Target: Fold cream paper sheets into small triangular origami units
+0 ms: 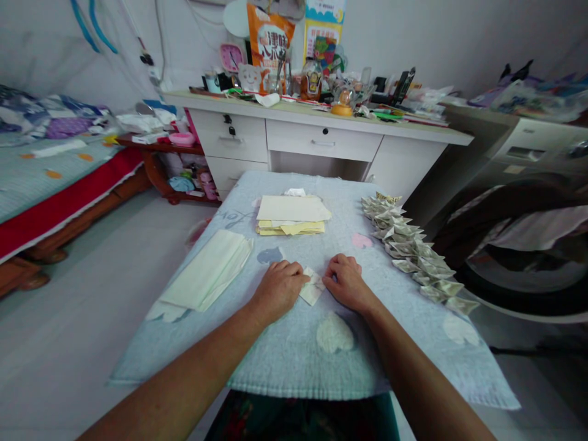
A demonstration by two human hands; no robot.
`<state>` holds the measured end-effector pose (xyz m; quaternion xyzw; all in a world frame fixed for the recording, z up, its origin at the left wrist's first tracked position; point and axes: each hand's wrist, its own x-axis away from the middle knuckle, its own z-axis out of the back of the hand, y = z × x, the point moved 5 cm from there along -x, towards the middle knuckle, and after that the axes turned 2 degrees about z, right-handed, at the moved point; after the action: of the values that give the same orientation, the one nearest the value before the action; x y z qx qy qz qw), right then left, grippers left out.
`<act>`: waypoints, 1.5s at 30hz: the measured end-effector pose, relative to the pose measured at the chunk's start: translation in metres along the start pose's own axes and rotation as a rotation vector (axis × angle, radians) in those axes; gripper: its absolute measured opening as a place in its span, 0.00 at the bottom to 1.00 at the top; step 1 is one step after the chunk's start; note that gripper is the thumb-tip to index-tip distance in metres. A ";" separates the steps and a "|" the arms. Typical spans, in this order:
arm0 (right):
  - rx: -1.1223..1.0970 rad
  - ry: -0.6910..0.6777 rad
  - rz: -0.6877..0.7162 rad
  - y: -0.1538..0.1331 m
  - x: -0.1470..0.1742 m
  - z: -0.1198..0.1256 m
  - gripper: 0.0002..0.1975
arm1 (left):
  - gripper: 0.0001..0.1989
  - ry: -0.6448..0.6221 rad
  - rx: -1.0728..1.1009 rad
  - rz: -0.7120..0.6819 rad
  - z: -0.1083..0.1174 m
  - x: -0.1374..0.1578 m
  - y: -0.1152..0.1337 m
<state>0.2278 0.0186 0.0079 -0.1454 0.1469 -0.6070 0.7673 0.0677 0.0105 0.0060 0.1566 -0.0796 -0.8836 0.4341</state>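
A small folded piece of pale paper (312, 289) lies on the cloth-covered table (285, 361), between my two hands. My left hand (281, 286) has its fingers curled and grips the paper's left edge with thumb and fingertips. From the other side my right hand (345, 282) pinches the right edge, its fingers bent inward. Beyond the hands rests a stack of cream and yellow paper (294, 209). To the left is a pile of long pale paper sheets (206, 269). Along the right side stands a row of several folded, pointed paper pieces (408, 245).
A white desk (321, 138) crowded with jars, bags and a pink clock (231, 56) stands behind the table. On the right is a front-loading washing machine (528, 153) with cloth in its open door. A bed (59, 165) and a low wooden shelf (179, 147) are at left.
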 end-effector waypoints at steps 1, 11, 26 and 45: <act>0.005 -0.007 0.003 0.000 0.000 0.000 0.05 | 0.12 -0.002 -0.001 0.001 0.000 0.000 0.000; -0.124 0.062 -0.047 0.015 -0.002 0.005 0.07 | 0.11 0.017 0.012 -0.010 -0.002 0.000 -0.001; 0.004 0.125 0.104 -0.008 0.001 0.002 0.21 | 0.11 0.014 0.055 -0.017 -0.001 -0.001 -0.003; -0.097 0.041 0.192 -0.038 -0.004 -0.017 0.14 | 0.03 0.113 0.212 0.200 0.014 0.003 -0.033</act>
<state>0.1865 0.0133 0.0078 -0.1550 0.2051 -0.5260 0.8107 0.0365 0.0287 0.0098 0.2425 -0.1630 -0.8124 0.5046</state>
